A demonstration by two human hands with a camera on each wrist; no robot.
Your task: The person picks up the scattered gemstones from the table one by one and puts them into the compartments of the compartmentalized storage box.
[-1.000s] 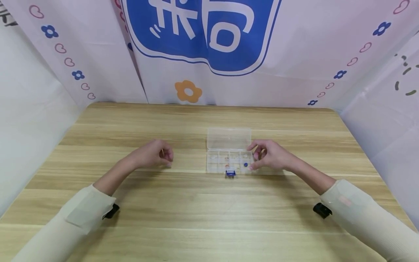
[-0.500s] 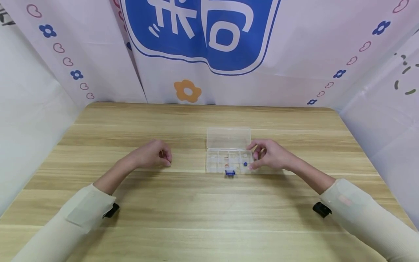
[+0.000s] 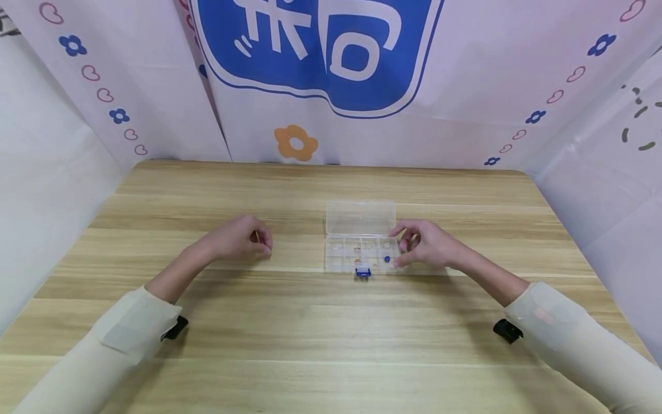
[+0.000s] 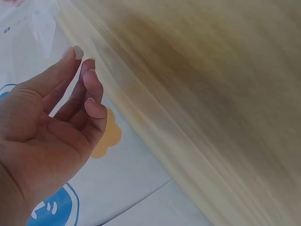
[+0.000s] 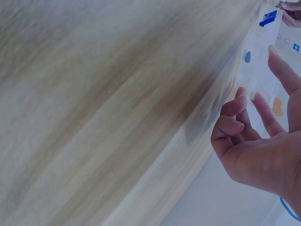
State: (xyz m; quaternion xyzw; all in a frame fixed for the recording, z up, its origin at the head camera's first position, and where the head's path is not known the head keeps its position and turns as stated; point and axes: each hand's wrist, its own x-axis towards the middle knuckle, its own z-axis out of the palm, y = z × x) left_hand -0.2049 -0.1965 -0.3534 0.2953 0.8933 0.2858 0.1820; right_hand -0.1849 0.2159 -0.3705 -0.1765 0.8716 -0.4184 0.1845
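Observation:
A clear plastic compartment box [image 3: 336, 261] lies on the wooden table with its lid [image 3: 361, 218] folded back. Its blue latch [image 3: 363, 272] faces the person. One right compartment holds a small blue round piece [image 3: 387, 259]; small orange-red pieces [image 3: 357, 261] lie further left. My right hand [image 3: 431, 244] grips the box's right end, thumb at the front and index finger toward the hinge, the other fingers curled in. To the left of the box, my left hand [image 3: 240, 238] hovers over the table. Its fingers are loosely bent, with a gap between thumb and index in the left wrist view, nothing visible between them.
The wooden table [image 3: 289, 333] reaches back to a white printed cloth [image 3: 455, 86] that hangs behind it. More white cloth hangs at both sides. Black wrist cameras [image 3: 508, 331] sit under the cream sleeves [image 3: 579, 339].
My left hand has lifted very slightly, its fingertips drawing a little away from the table. The right hand keeps its place at the box, and the box has not visibly moved.

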